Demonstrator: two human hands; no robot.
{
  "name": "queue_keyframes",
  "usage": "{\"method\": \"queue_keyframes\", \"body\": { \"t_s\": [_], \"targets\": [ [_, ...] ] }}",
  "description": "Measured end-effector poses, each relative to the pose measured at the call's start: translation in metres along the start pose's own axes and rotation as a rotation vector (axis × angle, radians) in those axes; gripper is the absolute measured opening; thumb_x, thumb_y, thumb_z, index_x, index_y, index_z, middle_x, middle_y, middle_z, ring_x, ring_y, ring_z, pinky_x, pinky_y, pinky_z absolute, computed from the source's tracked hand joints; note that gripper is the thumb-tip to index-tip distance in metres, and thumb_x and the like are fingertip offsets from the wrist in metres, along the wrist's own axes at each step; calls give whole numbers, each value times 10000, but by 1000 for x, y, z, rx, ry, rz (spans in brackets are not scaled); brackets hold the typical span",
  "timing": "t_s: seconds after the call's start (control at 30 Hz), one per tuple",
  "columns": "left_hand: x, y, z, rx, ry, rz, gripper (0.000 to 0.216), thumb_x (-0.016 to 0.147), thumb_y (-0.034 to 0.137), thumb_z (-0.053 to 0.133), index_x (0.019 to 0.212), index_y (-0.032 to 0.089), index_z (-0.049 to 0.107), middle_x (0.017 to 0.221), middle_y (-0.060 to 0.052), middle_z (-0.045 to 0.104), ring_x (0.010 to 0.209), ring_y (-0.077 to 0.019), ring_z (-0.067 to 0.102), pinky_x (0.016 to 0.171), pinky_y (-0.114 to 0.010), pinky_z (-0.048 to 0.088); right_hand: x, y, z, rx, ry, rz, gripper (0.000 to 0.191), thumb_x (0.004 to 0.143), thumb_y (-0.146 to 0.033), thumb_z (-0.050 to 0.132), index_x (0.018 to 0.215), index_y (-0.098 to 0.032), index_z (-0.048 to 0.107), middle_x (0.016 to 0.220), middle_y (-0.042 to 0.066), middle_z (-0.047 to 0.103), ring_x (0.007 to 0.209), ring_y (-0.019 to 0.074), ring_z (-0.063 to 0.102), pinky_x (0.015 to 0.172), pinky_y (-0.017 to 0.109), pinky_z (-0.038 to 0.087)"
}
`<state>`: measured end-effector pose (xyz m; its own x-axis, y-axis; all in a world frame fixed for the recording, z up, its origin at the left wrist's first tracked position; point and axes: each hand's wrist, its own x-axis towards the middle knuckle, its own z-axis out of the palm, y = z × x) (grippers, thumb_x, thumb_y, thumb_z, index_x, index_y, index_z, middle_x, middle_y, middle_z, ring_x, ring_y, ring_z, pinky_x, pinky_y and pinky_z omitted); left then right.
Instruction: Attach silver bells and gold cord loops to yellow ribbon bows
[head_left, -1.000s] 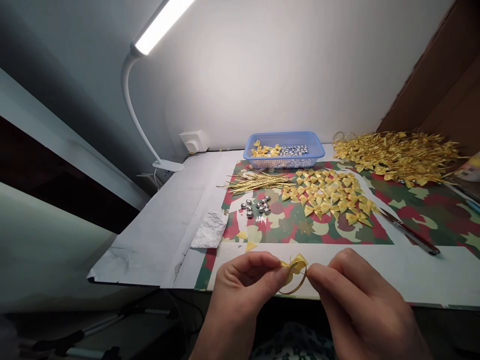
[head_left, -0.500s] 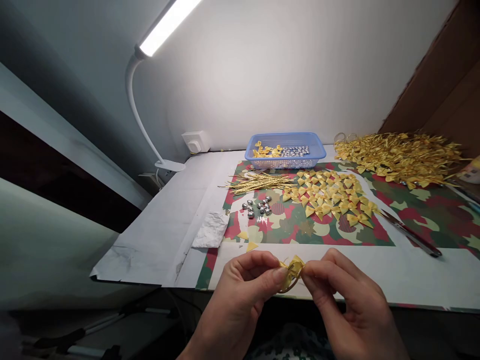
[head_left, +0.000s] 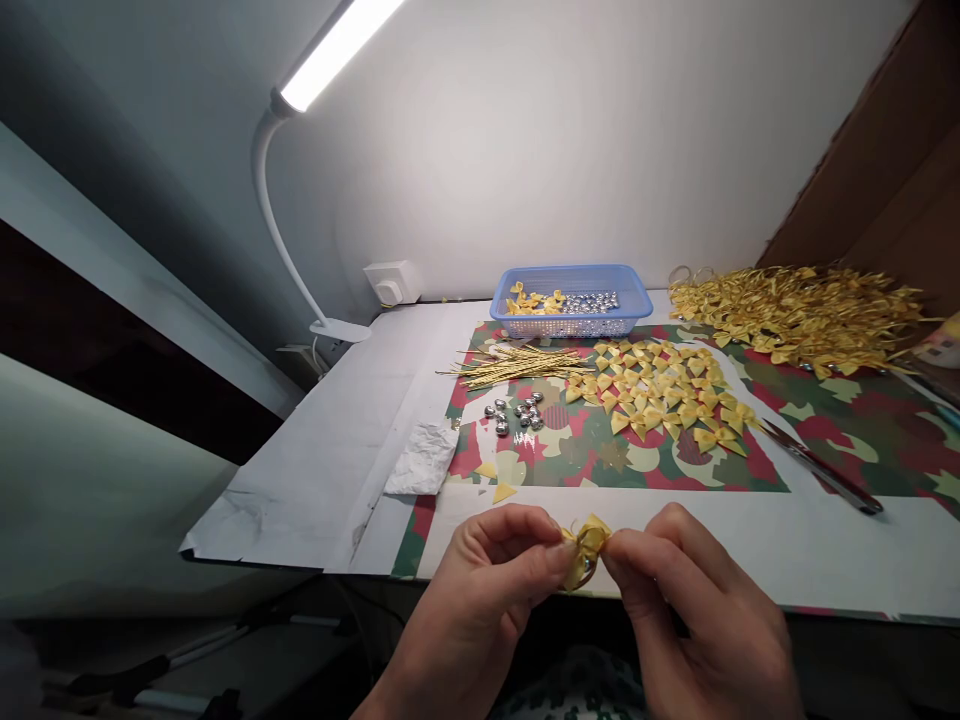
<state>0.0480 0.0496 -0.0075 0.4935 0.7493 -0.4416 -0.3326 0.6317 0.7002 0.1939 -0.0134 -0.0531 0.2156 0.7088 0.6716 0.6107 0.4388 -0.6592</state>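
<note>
A yellow ribbon bow (head_left: 592,540) is pinched between my two hands near the table's front edge. My left hand (head_left: 495,580) grips its left side with thumb and forefinger. At the bow's right side, the fingertips of my right hand (head_left: 690,590) are closed on it. A small shiny silver spot, perhaps a bell, shows low on the bow; the fingers partly hide it. Beyond my hands lie several silver bells (head_left: 530,412), a bundle of gold twist ties (head_left: 517,366) and many flat yellow bows (head_left: 660,390) on the patterned paper.
A blue basket (head_left: 570,328) with bows and bells stands against the wall. A heap of finished gold bows (head_left: 810,315) fills the back right. Scissors (head_left: 832,475) lie at right, crumpled tissue (head_left: 424,460) at left. A white lamp (head_left: 274,210) lights the table from the left.
Both hands keep hold of the bow, which has turned slightly. The brown-gold loop beneath it shows less, and a silver glint now appears. My right hand has shifted a little.
</note>
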Motion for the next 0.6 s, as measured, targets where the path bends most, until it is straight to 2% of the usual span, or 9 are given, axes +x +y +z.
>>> {"method": "queue_keyframes", "body": {
  "t_s": [0.2, 0.43, 0.6],
  "targets": [
    [1, 2, -2, -8, -30, -44, 96, 689, 107, 848, 686, 157, 766, 685, -29, 753, 636, -103, 645, 650, -177, 504, 4, 5, -3, -37, -2, -113, 228, 853, 40, 523, 933, -155, 612, 696, -9, 370, 618, 125, 390, 522, 257, 323],
    [2, 1, -1, -3, -24, -53, 102, 669, 91, 842, 679, 153, 762, 655, -24, 734, 614, -103, 635, 629, -177, 500, 4, 5, -4, 50, -23, -33, 225, 890, 14, 503, 930, -178, 614, 718, -10, 364, 594, 117, 380, 501, 245, 332],
    [1, -1, 1, 0, -10, -71, 122, 652, 71, 847, 686, 158, 768, 650, -12, 727, 619, -98, 636, 630, -172, 498, 5, 3, -5, 58, -49, -55, 228, 882, 32, 512, 946, -164, 609, 727, -10, 375, 606, 111, 392, 509, 244, 338]
  ]
}}
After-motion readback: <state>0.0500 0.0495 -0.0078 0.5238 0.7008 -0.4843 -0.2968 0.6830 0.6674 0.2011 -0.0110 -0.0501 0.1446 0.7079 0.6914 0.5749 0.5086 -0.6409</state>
